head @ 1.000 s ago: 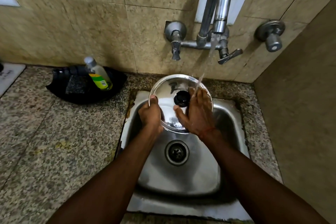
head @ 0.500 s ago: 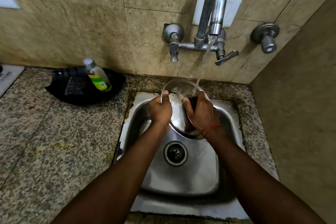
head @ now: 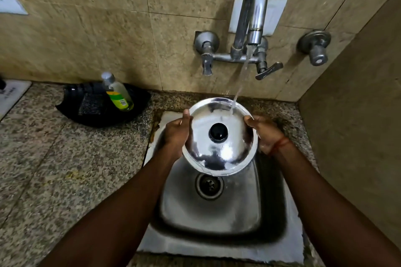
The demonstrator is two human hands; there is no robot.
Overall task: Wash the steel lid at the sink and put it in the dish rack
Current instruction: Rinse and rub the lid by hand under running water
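Note:
The round steel lid (head: 227,154) with a black knob in its middle faces me, held tilted over the steel sink (head: 208,217). My left hand (head: 176,132) grips its left rim, thumb on the edge. My right hand (head: 265,132) grips the right rim, partly hidden behind the lid. Water from the tap (head: 252,13) runs onto the lid's upper right part. No dish rack is in view.
A black tray (head: 86,115) on the granite counter (head: 54,169) at the left holds a scrub pad and a soap bottle (head: 118,93). Tiled walls close the back and right. A valve knob (head: 314,47) sticks out at the right. A drain (head: 208,185) lies under the lid.
The lid was edge-on under the water with my right hand near its knob; now it has turned knob side toward me, and both hands hold it by opposite rims.

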